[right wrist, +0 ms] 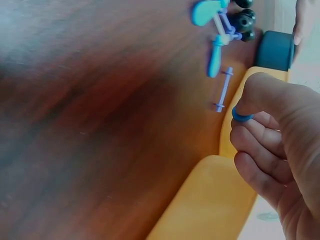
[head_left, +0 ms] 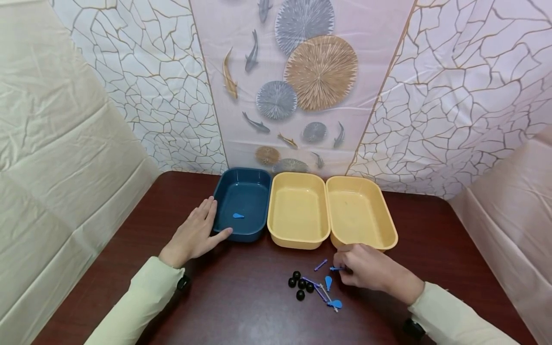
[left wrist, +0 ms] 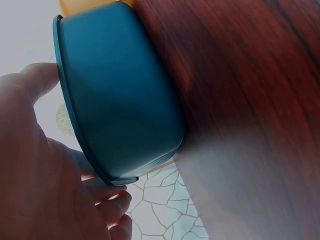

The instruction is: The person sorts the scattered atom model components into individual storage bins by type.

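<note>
A dark bench [head_left: 241, 297] carries a blue tub [head_left: 247, 190] and, to its right, two yellow tubs [head_left: 299, 211]. The left hand [head_left: 193, 237] has its grip spread at the blue tub's rim, while the right hand's [head_left: 371, 268] grip pinches a blue piece [head_left: 336, 269] just in front of the rightmost tub. Near it lie purple rods [head_left: 320, 265], a grey rod [head_left: 325, 291], blue paddles [head_left: 328, 282] and black balls [head_left: 300, 295]; inside the blue tub lies one small paddle [head_left: 238, 216].

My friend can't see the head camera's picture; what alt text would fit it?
A person's right hand pinches a small blue piece near purple sticks and black balls on a dark table; their left hand touches a blue tray beside two yellow trays.
</note>
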Demonstrator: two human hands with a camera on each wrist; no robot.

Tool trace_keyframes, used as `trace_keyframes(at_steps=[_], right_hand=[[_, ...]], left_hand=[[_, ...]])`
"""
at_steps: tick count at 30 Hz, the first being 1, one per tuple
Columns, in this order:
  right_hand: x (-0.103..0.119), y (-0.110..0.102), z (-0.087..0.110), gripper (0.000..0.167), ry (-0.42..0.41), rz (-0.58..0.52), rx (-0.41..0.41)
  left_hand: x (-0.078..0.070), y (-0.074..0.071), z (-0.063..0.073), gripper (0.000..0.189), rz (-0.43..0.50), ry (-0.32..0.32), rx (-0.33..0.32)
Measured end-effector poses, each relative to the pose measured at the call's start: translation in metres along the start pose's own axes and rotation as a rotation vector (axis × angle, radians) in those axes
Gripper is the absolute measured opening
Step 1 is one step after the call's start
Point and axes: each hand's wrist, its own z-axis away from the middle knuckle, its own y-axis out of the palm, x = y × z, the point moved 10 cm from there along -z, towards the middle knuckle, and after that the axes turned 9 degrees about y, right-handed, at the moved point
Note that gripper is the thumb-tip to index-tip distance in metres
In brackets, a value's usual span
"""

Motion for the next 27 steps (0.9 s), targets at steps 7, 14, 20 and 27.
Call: trace_keyframes(at_steps=[7, 14, 20, 27], right_hand=[[0.005, -0.015, -0.013, 0.03, -0.022, -0.013, 0.007], [0.011, -0.029, -0.031, 0.034, -0.046, 0.016, -0.007], [0.016, -0.034, -0.052, 0.027, -0.037, 0.039, 0.024], [0.029, -0.041, -0.082, 0.02, -0.064, 0.084, 0.053]], left_hand=[[-0.001, -0.001, 0.0, 0.097, 0.002, 0.003, -0.007], [-0.002, -0.003, 0.0, 0.097, 0.0, 0.007, -0.014], [-0.002, -0.004, 0.0, 0.097, -0.008, 0.009, -0.018], [-0.001, -0.001, 0.0, 0.097, -0.003, 0.003, -0.008]])
